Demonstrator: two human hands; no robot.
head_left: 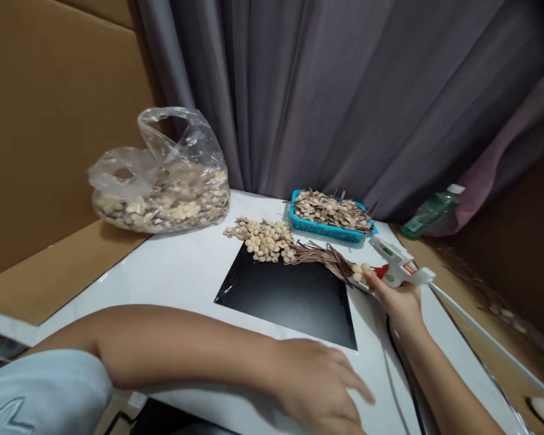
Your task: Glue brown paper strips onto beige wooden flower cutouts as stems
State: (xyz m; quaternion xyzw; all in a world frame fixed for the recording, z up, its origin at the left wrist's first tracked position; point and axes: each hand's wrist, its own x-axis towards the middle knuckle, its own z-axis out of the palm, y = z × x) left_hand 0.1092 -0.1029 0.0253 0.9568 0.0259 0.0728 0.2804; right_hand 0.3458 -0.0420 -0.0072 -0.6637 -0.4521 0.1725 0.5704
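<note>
My right hand (401,302) is closed around the handle of a white hot glue gun (396,263) with a red trigger. A long white glue stick (476,323) runs out of its back. By my right thumb sits a cream flower-shaped piece (361,272), close to the ends of a bundle of thin brown stems (324,257). A pile of cream flower pieces (265,238) tops these stems, partly over a black sheet (294,296). Near the table's front edge, my left hand (320,383) reaches rightward, index finger stretched out, nothing visible in it; its lower fingers are partly hidden.
A clear plastic bag (163,199) full of flower pieces stands at the back left. Behind the sheet is a blue basket (329,231) of stemmed flowers. A green bottle (430,211) leans at the right beside a grey curtain (299,96). A black cord (405,368) crosses the white table.
</note>
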